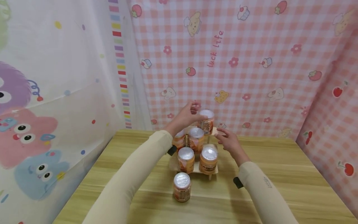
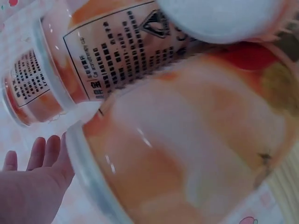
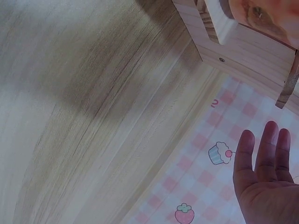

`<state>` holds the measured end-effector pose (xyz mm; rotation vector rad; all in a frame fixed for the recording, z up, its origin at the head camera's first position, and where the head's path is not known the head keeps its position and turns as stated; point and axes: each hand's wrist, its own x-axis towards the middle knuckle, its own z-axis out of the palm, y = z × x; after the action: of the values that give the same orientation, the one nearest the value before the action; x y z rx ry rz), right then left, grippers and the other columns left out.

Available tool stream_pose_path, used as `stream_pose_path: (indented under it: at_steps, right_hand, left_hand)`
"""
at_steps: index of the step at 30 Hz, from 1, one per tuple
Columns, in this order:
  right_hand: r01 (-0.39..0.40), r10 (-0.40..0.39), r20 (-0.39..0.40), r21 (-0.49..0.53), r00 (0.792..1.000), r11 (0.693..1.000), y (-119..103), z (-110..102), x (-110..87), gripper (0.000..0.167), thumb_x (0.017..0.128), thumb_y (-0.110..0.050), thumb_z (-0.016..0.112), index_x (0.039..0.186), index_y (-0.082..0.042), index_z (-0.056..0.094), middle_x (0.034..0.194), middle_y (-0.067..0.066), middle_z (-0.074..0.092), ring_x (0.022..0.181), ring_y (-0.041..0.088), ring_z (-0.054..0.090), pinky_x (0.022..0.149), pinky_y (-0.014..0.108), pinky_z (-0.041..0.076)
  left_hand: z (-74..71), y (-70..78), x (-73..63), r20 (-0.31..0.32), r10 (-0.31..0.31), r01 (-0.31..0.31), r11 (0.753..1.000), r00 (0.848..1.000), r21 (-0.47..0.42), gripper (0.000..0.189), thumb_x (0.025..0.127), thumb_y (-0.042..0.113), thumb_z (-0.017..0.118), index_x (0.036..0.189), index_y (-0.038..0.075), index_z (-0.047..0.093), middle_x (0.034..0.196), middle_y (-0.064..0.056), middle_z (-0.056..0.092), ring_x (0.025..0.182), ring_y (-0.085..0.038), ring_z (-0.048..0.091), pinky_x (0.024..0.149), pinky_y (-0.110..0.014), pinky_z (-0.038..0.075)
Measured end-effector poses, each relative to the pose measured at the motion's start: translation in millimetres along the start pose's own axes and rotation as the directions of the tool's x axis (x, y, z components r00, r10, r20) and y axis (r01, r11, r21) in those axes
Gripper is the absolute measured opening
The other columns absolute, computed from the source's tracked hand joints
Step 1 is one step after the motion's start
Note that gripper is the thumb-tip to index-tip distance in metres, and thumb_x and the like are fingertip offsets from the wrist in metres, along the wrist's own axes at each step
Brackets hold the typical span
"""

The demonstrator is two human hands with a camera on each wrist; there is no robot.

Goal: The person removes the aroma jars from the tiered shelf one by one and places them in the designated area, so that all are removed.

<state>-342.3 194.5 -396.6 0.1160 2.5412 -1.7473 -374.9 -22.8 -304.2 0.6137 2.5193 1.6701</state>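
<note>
A stepped wooden rack (image 1: 195, 170) holds several orange jars with silver lids. The top jar (image 1: 207, 123) stands on the highest step, and my left hand (image 1: 188, 116) reaches to its left side with the fingers extended. In the left wrist view the left hand (image 2: 32, 182) shows straight fingers that hold nothing, with a jar (image 2: 187, 154) very close to the lens. My right hand (image 1: 227, 141) hovers open to the right of the rack, level with the middle step. In the right wrist view the right hand (image 3: 266, 182) is flat and empty below the rack (image 3: 243, 51).
One more jar (image 1: 181, 186) stands alone on the wooden table (image 1: 279, 186) in front of the rack. Pink checked cloth (image 1: 251, 62) hangs behind and to the right, and a cartoon-print sheet (image 1: 42, 109) to the left.
</note>
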Motion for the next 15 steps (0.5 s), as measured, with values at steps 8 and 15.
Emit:
stream_pose_path:
  at_steps: [8, 15]
  right_hand:
    - [0.006, -0.006, -0.004, -0.008, 1.000, 1.000, 0, 1, 0.6, 0.053, 0.102, -0.032, 0.056, 0.150, -0.015, 0.043, 0.145, 0.023, 0.049, 0.123, 0.040, 0.055, 0.095, 0.056, 0.046]
    - [0.011, -0.011, -0.009, 0.003, 1.000, 1.000, 2, -2, 2.3, 0.052, 0.102, -0.031, 0.056, 0.150, -0.014, 0.043, 0.143, 0.023, 0.050, 0.120, 0.038, 0.056, 0.091, 0.054, 0.047]
  left_hand:
    - [8.1, -0.5, 13.8, 0.033, -0.073, 0.073, 0.997, 0.997, 0.028, 0.082, 0.083, 0.031, 0.083, 0.149, 0.012, 0.039, 0.135, -0.009, 0.051, 0.119, -0.025, 0.052, 0.100, -0.038, 0.045]
    - [17.9, -4.8, 17.9, 0.083, -0.096, 0.094, 0.995, 0.992, 0.027, 0.077, 0.081, 0.026, 0.084, 0.144, 0.011, 0.043, 0.131, -0.010, 0.054, 0.115, -0.025, 0.056, 0.099, -0.038, 0.046]
